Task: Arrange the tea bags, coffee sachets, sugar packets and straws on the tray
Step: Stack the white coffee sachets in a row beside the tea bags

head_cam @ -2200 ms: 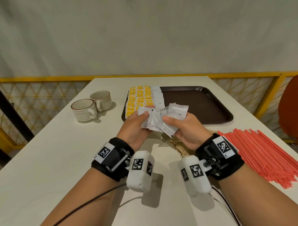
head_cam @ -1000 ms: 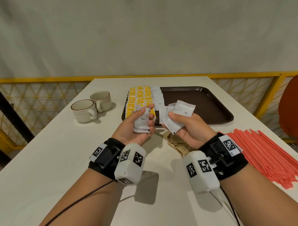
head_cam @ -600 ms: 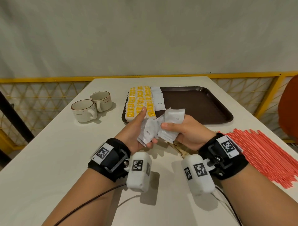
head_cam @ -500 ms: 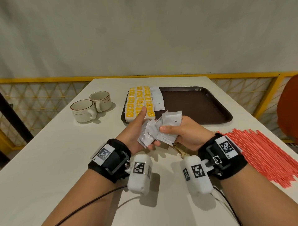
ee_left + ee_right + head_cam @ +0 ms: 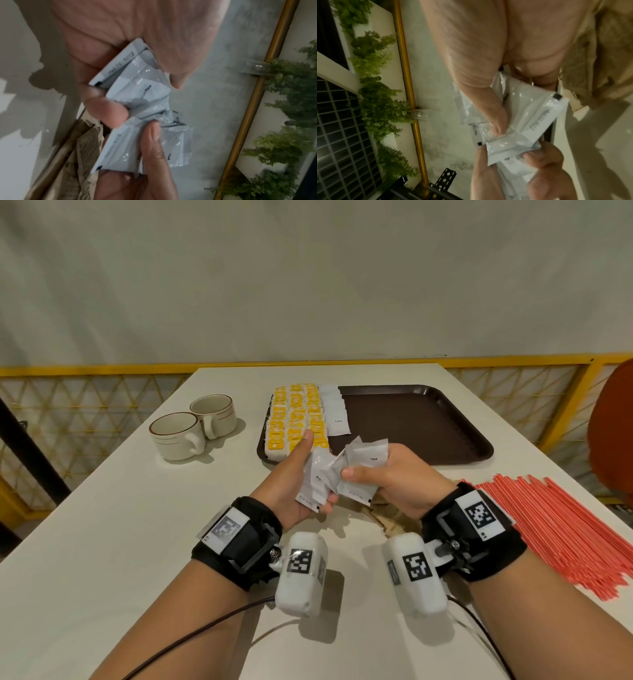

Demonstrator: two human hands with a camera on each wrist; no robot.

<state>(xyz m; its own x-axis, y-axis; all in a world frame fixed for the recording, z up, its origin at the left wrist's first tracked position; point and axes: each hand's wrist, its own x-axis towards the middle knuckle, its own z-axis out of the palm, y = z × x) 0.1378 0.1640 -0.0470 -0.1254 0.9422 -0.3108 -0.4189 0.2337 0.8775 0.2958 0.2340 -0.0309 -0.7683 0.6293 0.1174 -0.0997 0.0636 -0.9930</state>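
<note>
The word "Coffee" reads on the glossy white plastic sachet [image 5: 150, 86] you pinch in your left hand [image 5: 287, 479]. It shows again, small, on a flat white sachet [image 5: 337, 419] at nine o'clock on the dark brown plastic tray [image 5: 428, 440]. The print on the crumpled white sachets [image 5: 366, 460] in your right hand [image 5: 404, 477] is too blurred to read. Black-and-white square code markers [image 5: 481, 517] sit on your wristbands.

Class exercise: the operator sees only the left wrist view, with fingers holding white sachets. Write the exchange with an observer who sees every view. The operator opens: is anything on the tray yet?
Observer: Yes. Yellow tea bags fill the tray's left end, with a row of coffee sachets beside them.
Operator: Where are the straws?
Observer: The red straws lie on the table, right of the right hand, off the tray.
Operator: Anything else?
Observer: Two cups stand left of the tray.
</note>
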